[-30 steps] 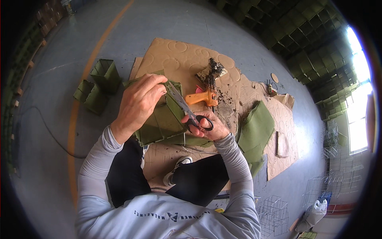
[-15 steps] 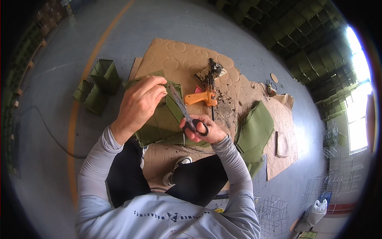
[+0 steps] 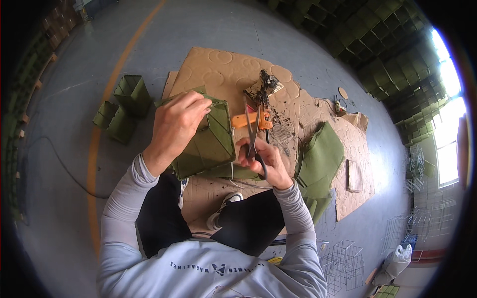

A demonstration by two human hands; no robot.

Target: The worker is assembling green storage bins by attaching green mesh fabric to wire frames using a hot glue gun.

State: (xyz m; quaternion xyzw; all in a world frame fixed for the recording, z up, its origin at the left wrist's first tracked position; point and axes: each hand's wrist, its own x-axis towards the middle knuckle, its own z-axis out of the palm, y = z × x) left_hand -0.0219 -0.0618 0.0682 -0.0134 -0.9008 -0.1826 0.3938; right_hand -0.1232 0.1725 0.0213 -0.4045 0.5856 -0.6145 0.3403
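A person sits on a sheet of brown cardboard (image 3: 218, 69) spread over a grey floor (image 3: 208, 25), legs folded beneath. The left hand (image 3: 176, 124) is closed over the top rim of a green fabric box (image 3: 206, 141), fingers curled over its edge, holding it tilted above the near middle of the cardboard. The right hand (image 3: 263, 159) has its fingers through the loops of a pair of scissors (image 3: 253, 136) and is clamped on them; the blades point away toward the far edge of the cardboard, just beside the box's right side, and whether they are parted cannot be told. Just beyond the scissors lies an orange-handled tool (image 3: 248, 119), with dark debris (image 3: 266, 84) scattered past it. A flat piece of green fabric (image 3: 320, 159) lies near the cardboard's right edge. Off the cardboard's left edge, on the floor, stand two more green boxes (image 3: 124, 107).
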